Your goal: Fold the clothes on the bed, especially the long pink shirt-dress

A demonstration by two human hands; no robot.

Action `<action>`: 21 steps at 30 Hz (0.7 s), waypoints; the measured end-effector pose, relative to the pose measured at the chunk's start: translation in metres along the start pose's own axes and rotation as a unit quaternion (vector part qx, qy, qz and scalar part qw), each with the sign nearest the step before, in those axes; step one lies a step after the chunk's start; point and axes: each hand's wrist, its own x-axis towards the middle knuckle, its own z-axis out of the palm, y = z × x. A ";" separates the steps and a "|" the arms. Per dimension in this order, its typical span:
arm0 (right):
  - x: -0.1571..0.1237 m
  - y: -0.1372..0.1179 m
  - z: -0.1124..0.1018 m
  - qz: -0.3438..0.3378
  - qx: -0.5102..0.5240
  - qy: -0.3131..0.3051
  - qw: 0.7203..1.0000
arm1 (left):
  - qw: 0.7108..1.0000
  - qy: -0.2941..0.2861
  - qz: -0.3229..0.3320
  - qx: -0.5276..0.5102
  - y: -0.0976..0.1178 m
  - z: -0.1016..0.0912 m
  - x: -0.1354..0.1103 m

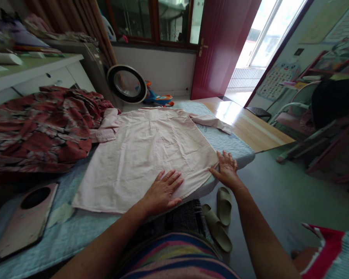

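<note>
A pale pink long-sleeved shirt lies spread out with its collar at the far end and its hem towards me. Pressed flat on the cloth by the hem is my left hand, fingers spread. My right hand rests at the shirt's right side edge, near the hem corner, with its fingers stretched out; the thumb touches the fabric. One sleeve extends to the right, while the other is folded back at the left. Beneath the shirt is a light blue quilted cover.
Left of the shirt sits a heap of red floral cloth, with a pink phone-like device nearer me. A wooden board extends at the right. Green slippers stand on the floor. A round-doored washing machine is behind.
</note>
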 end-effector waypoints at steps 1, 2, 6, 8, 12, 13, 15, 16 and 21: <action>0.001 0.002 0.001 0.004 0.007 0.006 1.000 | 1.000 -0.002 -0.001 0.001 0.001 -0.001 0.000; 0.001 0.003 0.002 0.006 0.014 0.012 1.000 | 1.000 -0.003 -0.002 0.002 0.001 -0.001 0.000; 0.001 0.006 0.007 0.014 0.038 0.034 0.999 | 1.000 -0.001 -0.005 -0.001 0.001 -0.002 0.001; 0.001 0.004 0.007 0.019 0.050 0.048 0.997 | 1.000 0.002 -0.005 -0.009 0.001 -0.002 0.000; 0.001 -0.016 -0.002 0.012 0.080 0.132 0.988 | 0.999 0.003 -0.003 -0.036 0.001 -0.003 -0.001; 0.002 -0.026 -0.005 -0.010 0.097 0.148 0.984 | 0.999 0.004 -0.003 -0.043 0.001 -0.003 -0.001; 0.004 -0.051 -0.008 -0.086 0.147 0.138 0.976 | 0.998 0.009 -0.005 -0.058 0.001 -0.004 -0.002; 0.006 -0.065 -0.008 -0.129 0.174 0.112 0.970 | 0.998 0.012 -0.006 -0.067 0.001 -0.005 -0.002; 0.015 -0.109 0.009 -0.199 0.181 0.014 0.963 | 0.990 0.045 -0.026 -0.133 0.003 -0.010 -0.002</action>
